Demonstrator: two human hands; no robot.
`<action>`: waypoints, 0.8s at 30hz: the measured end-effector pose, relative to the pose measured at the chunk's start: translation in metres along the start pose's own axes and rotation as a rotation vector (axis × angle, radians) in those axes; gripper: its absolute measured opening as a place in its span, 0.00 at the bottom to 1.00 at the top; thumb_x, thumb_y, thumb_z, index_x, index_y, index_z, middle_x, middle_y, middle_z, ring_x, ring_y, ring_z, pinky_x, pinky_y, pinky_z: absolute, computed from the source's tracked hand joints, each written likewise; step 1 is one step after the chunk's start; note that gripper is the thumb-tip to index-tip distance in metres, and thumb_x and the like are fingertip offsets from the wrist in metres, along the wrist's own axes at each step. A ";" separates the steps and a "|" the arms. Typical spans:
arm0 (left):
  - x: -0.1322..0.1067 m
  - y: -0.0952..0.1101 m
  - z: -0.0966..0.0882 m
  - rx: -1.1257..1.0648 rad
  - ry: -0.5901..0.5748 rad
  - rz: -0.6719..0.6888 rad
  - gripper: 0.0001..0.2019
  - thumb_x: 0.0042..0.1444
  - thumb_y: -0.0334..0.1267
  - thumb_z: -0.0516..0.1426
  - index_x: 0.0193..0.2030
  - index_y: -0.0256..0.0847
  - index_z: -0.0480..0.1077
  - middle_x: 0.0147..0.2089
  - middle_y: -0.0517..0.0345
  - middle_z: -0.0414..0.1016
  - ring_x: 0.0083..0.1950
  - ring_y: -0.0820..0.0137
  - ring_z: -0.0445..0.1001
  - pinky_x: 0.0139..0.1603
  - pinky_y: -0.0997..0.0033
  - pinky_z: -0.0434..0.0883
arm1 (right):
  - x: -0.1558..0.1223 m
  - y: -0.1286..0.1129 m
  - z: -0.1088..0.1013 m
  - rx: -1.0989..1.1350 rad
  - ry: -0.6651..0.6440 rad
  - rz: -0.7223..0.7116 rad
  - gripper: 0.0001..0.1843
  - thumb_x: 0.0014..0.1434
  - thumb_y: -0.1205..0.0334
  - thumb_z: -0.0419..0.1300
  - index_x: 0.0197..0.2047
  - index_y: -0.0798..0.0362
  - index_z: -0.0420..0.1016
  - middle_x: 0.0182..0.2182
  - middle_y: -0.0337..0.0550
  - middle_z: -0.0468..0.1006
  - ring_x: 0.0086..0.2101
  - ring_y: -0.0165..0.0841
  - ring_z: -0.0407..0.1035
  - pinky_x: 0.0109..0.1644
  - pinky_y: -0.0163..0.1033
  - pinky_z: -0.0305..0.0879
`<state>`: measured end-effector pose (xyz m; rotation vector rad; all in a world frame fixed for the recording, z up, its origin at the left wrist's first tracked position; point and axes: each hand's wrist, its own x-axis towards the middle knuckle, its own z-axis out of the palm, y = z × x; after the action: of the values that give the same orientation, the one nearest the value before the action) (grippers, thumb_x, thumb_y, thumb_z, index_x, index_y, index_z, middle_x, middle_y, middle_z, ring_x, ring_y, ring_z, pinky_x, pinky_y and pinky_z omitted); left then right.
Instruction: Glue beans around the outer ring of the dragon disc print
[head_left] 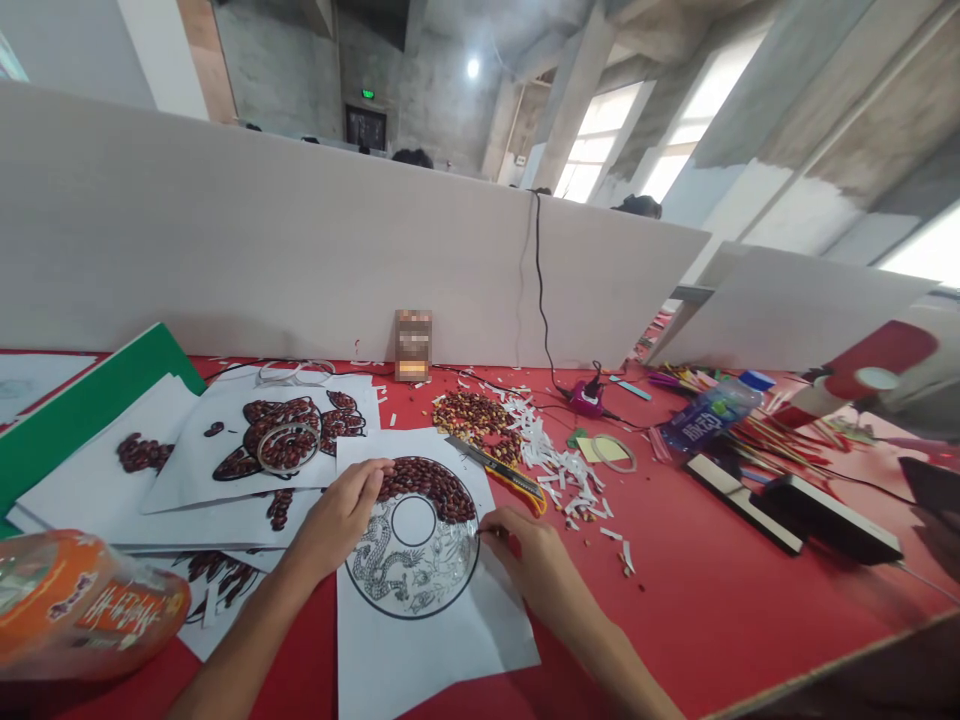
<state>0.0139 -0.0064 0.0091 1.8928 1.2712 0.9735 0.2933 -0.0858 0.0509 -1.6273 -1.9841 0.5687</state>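
A white sheet of paper (450, 670) lies in front of me, printed with a ring-shaped dragon design (386, 570). Dark red beans (427, 480) cover the upper arc of the ring, packed side by side. My left hand (352, 510) rests at the ring's upper left, fingers stretched over the paper beside the beans. At the ring's right edge, just below the end of the bean arc, my right hand (525, 550) pinches a small dark piece that looks like a red bean, mostly covered by the fingertips. A yellow box cutter (510, 472) lies across the sheet's upper right corner.
Behind the sheet are a pile of mixed beans (469, 415) and white paper scraps (566, 465). Bean pictures (281, 440) and an orange-labelled jar (90, 605) sit left. Tape rolls (615, 453), a bottle (712, 410) and a black box (832, 515) lie right. A white partition (300, 250) stands behind.
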 end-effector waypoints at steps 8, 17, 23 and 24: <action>0.000 0.002 0.000 0.006 -0.003 0.013 0.22 0.72 0.50 0.42 0.60 0.44 0.70 0.59 0.50 0.76 0.61 0.61 0.73 0.64 0.55 0.69 | 0.009 0.002 0.019 -0.088 0.058 -0.076 0.09 0.65 0.62 0.58 0.38 0.48 0.80 0.38 0.44 0.78 0.39 0.36 0.73 0.43 0.38 0.68; 0.000 0.002 0.000 0.005 -0.002 0.014 0.22 0.72 0.50 0.43 0.60 0.44 0.70 0.58 0.50 0.76 0.61 0.61 0.73 0.64 0.55 0.70 | 0.000 0.006 0.019 -0.097 0.144 -0.159 0.15 0.68 0.65 0.53 0.47 0.46 0.81 0.42 0.46 0.78 0.40 0.36 0.73 0.45 0.40 0.71; 0.000 0.001 0.000 0.003 -0.006 0.000 0.22 0.72 0.50 0.43 0.60 0.45 0.70 0.59 0.51 0.76 0.61 0.61 0.73 0.64 0.56 0.70 | -0.009 0.014 0.019 -0.433 0.145 -0.374 0.25 0.63 0.76 0.52 0.54 0.43 0.80 0.51 0.49 0.76 0.48 0.42 0.69 0.51 0.48 0.68; 0.000 0.001 0.000 0.001 -0.009 -0.004 0.22 0.72 0.50 0.43 0.60 0.44 0.70 0.59 0.51 0.76 0.62 0.61 0.73 0.64 0.56 0.70 | -0.009 0.016 0.020 -0.484 0.141 -0.390 0.25 0.63 0.76 0.52 0.55 0.43 0.79 0.51 0.50 0.76 0.49 0.43 0.68 0.51 0.48 0.67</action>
<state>0.0139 -0.0071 0.0100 1.8929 1.2693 0.9612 0.2947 -0.0914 0.0246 -1.4154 -2.3632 -0.1837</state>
